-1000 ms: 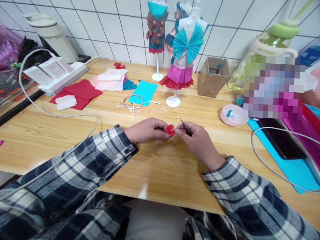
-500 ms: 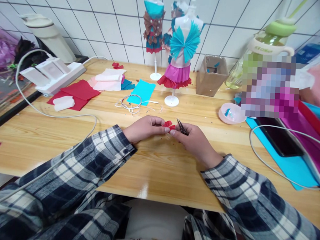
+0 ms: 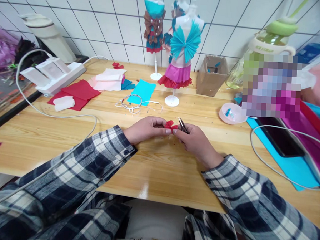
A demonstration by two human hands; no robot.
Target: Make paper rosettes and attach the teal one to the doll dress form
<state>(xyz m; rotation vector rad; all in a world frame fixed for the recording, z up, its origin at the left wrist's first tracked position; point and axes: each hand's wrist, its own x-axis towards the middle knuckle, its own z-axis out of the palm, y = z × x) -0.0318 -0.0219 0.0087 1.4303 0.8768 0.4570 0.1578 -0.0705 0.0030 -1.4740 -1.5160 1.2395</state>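
Observation:
A small pleated piece of red paper [image 3: 170, 125] is pinched between my two hands over the middle of the table. My left hand [image 3: 151, 129] grips its left side with thumb and fingers. On its right side, my right hand [image 3: 195, 138] pinches the paper with the thumb and a finger. Dark metal scissors [image 3: 183, 125] also sit in my right hand, their tips pointing up and left; the handles are mostly hidden by the fingers. The paper flares out above my fingertips.
Behind my hands stand dressed mannequins [image 3: 172, 100], a cardboard box [image 3: 211, 79] and a pink bowl [image 3: 232, 118]. Wire coils [image 3: 134, 101] lie by blue paper [image 3: 147, 89]. Red sheets [image 3: 82, 91] and a power strip [image 3: 58, 79] are left; a phone [image 3: 282, 140] is right.
The red paper has shifted slightly right and its folds show more widely above my fingers. Both hands keep their hold, and the scissors have tilted a little.

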